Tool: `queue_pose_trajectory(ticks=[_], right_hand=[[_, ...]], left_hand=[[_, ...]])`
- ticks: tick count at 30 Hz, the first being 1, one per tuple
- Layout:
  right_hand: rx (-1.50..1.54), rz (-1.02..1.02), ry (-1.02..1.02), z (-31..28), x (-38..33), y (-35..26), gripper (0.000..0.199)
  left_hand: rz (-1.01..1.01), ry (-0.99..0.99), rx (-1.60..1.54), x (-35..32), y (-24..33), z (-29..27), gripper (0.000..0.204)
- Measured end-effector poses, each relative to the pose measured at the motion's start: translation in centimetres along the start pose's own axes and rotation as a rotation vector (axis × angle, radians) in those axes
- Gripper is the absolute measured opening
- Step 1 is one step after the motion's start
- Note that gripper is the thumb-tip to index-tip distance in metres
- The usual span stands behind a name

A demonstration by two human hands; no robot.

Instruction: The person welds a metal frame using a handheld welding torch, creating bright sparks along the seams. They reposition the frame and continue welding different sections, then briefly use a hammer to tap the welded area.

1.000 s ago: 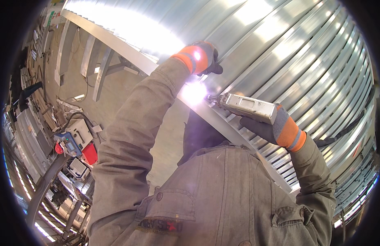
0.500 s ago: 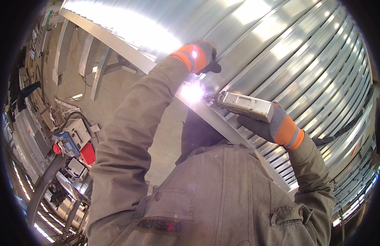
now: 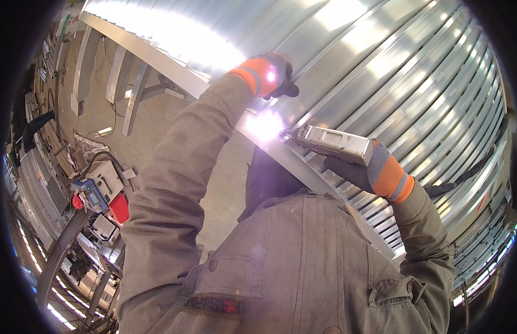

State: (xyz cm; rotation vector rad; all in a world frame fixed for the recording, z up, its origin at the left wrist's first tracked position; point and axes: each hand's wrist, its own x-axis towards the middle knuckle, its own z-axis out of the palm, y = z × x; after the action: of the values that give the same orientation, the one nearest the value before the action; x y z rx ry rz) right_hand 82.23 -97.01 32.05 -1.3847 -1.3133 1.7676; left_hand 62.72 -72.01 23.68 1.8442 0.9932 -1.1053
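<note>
Right hand (image 3: 361, 170) in a dark orange-cuffed glove is clamped on a silver welding gun (image 3: 333, 143) whose tip meets a bright arc (image 3: 265, 126) on the metal rail (image 3: 180, 72), while the gloved left hand (image 3: 275, 75) presses flat on the ribbed steel wall (image 3: 392, 72) just above, hands apart.

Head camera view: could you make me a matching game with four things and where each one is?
1 left hand
2 right hand
3 bright glare
4 red box

A at the tool's tip
B among machines, lower left
C gripping the silver tool
D up against the ribbed metal wall

Pairs: 1-D, 2-C, 3-A, 4-B
</note>
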Motion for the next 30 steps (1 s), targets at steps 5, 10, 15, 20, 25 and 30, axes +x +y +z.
queue_pose_trajectory(ticks=[5,10,15,20,25,30], right_hand=[[-0.056,0.053,-0.027,-0.5,-0.6,0.5,0.038],[-0.141,0.114,-0.042,-0.7,-1.0,0.5,0.037],[-0.162,0.122,-0.063,-0.9,-1.0,0.2,0.037],[-0.187,0.184,-0.094,-1.3,-1.0,0.0,0.039],[-0.204,0.164,-0.085,-1.2,-1.0,0.3,0.039],[-0.294,0.108,-0.072,-1.2,-0.4,-0.2,0.039]], left_hand=[[-0.027,-0.015,0.005,-0.3,0.3,-0.1,0.045],[-0.003,0.009,0.056,-0.6,0.4,-0.1,0.046],[0.044,0.13,0.053,-0.9,-0.3,0.8,0.049],[0.063,0.276,-0.017,-1.8,-0.3,1.4,0.045],[0.107,0.202,-0.24,-3.4,1.2,1.7,0.048],[0.168,0.065,-0.105,-2.2,3.5,1.8,0.05]])
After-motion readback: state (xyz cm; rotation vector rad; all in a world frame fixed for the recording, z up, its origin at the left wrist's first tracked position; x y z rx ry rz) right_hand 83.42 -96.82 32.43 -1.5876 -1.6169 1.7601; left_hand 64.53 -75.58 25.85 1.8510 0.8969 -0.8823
